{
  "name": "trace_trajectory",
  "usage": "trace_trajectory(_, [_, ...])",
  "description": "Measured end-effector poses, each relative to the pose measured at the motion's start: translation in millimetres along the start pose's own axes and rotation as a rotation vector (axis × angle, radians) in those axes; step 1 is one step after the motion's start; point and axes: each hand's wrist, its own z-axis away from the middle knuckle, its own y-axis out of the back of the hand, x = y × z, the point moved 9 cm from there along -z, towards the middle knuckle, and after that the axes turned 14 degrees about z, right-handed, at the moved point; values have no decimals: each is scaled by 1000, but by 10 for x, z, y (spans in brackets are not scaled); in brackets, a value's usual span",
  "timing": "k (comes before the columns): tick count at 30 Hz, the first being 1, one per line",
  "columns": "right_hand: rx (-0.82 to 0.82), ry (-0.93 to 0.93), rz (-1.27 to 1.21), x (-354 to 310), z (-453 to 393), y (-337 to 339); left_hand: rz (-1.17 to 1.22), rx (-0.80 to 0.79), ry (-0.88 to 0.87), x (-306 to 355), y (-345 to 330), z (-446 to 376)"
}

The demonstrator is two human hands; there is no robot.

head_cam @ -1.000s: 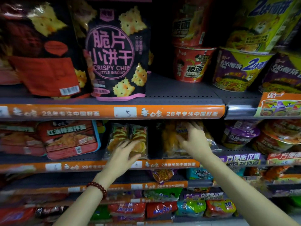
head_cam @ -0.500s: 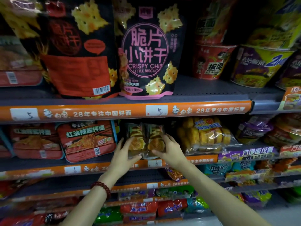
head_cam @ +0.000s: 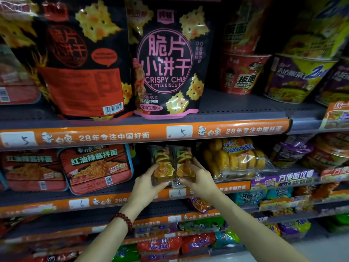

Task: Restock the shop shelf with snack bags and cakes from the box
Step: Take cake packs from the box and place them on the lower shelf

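Cake packs [head_cam: 171,165], two clear wrappers side by side, stand upright at the front edge of the middle shelf [head_cam: 113,200], between the red noodle tray [head_cam: 98,167] and the bag of yellow sponge cakes [head_cam: 236,157]. The left hand [head_cam: 149,183] grips the left pack, the right hand [head_cam: 200,181] the right pack. Their long axes run vertically, so pushing them straight back looks like the next move; both hands sit equally near.

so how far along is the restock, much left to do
Looks done: the sponge cake bag already lies on the second shelf. In hand: the left hand and right hand hold two cake packs at that shelf's front, setting them in place. Left: unclear, since the box is out of view.
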Motion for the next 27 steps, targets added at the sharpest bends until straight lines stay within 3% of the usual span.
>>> trace_trajectory(10, [-9,-15,26,179,90,88,-96,-10,-22,218,-241,33])
trace_trajectory(18, [-43,-54,124,65,29,120,-167,-88,59,245,-209,-41])
trace_trajectory(27, [35,133,203,-479,148,627,-284,-60,36,629,157,97])
